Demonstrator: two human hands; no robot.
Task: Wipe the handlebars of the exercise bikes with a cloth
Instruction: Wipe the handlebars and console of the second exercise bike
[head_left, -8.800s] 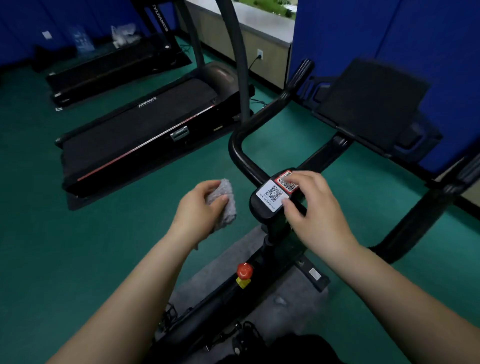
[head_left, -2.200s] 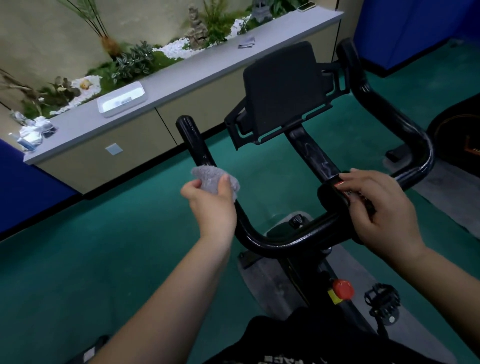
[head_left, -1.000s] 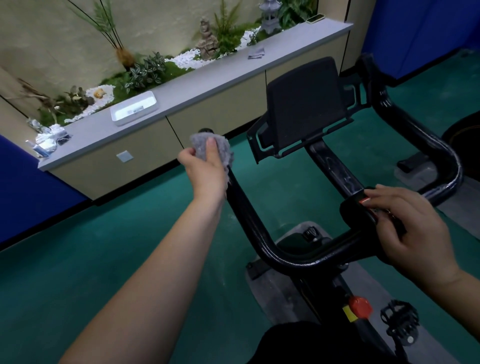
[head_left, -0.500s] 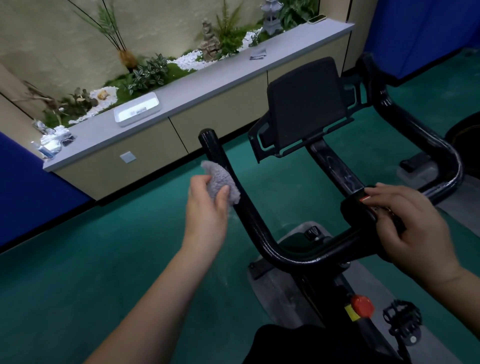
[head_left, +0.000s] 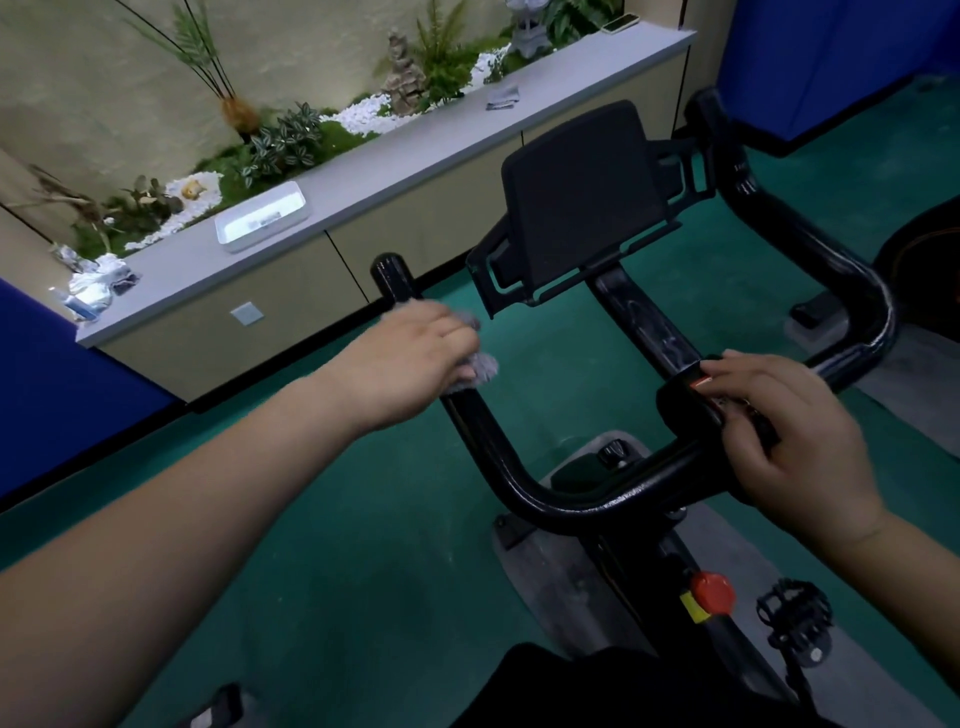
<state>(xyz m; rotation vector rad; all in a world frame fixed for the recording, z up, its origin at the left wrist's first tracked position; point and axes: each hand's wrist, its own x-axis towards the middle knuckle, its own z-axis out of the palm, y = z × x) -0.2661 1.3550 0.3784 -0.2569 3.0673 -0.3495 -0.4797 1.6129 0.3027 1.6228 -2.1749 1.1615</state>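
Left hand (head_left: 410, 364) wraps a grey cloth (head_left: 480, 366) round the left handlebar (head_left: 470, 431) — mid-wipe; right hand (head_left: 779, 441) grips the centre clamp (head_left: 685, 408), apparently steadying the bike.

The cloth (head_left: 480, 364) was grey and fluffy, the handlebars (head_left: 498, 467) glossy black, as was the screen holder (head_left: 582, 192). A red knob (head_left: 712, 592) sat over a yellow tag (head_left: 693, 608). The floor (head_left: 363, 545) was teal green, the wall panels (head_left: 810, 57) deep blue. The table (head_left: 395, 156) was grey-topped over beige fronts; along its far edge lay green plants (head_left: 280, 143) and white pebbles (head_left: 363, 114).
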